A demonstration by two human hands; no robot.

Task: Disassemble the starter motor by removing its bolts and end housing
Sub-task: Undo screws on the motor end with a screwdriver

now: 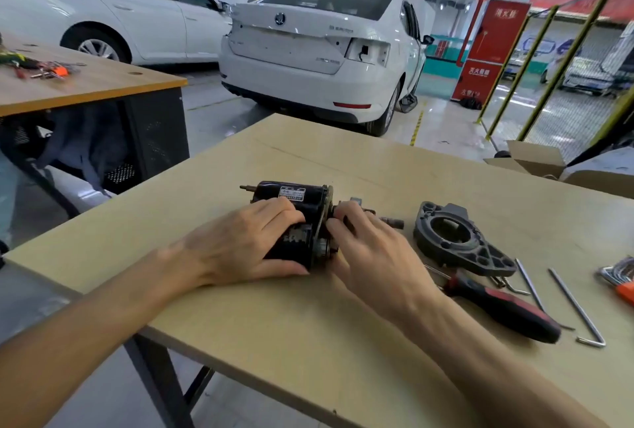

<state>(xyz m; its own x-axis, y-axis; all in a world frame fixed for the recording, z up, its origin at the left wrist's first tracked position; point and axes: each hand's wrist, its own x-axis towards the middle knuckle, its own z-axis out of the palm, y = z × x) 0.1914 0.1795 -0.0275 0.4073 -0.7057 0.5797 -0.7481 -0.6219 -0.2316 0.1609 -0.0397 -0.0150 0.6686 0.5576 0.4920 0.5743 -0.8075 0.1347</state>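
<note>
The black starter motor (291, 198) lies on its side in the middle of the wooden table (308, 342). My left hand (247, 246) grips its body, fingers curled over the top and thumb along the near side. My right hand (363, 249) sits at the motor's open end, fingers curled around the shaft and pinion parts (391, 222) that stick out to the right. The grey end housing (459, 242) lies apart on the table, to the right of the motor.
A red and black screwdriver (504, 307) lies near my right wrist. Long hex keys (576, 307) and an orange key set (621, 276) lie further right. A cardboard box (535, 160) stands at the far right edge. A white car (319, 50) is parked behind.
</note>
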